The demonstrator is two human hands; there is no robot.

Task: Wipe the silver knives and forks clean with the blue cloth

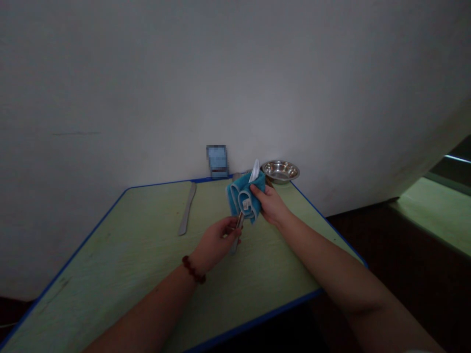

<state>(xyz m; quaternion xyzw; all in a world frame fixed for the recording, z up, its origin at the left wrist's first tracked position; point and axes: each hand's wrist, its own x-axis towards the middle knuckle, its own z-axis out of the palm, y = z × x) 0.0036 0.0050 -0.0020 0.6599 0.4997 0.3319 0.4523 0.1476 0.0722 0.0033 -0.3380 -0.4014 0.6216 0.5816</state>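
My left hand (217, 241), with a red bead bracelet on its wrist, is closed on the handle of a metal spoon (254, 171). The spoon's bowl sticks up above a blue cloth (243, 196). My right hand (270, 202) is closed on that blue cloth and wraps it round the spoon's shaft. Both hands are held above the middle of a light green table (140, 255) with a blue edge.
A metal knife (187, 208) lies flat on the table to the left of my hands. A steel bowl (280, 171) stands at the far right corner against the white wall. A small blurred blue object (217, 162) leans on the wall. Another green table (434, 215) stands at the right.
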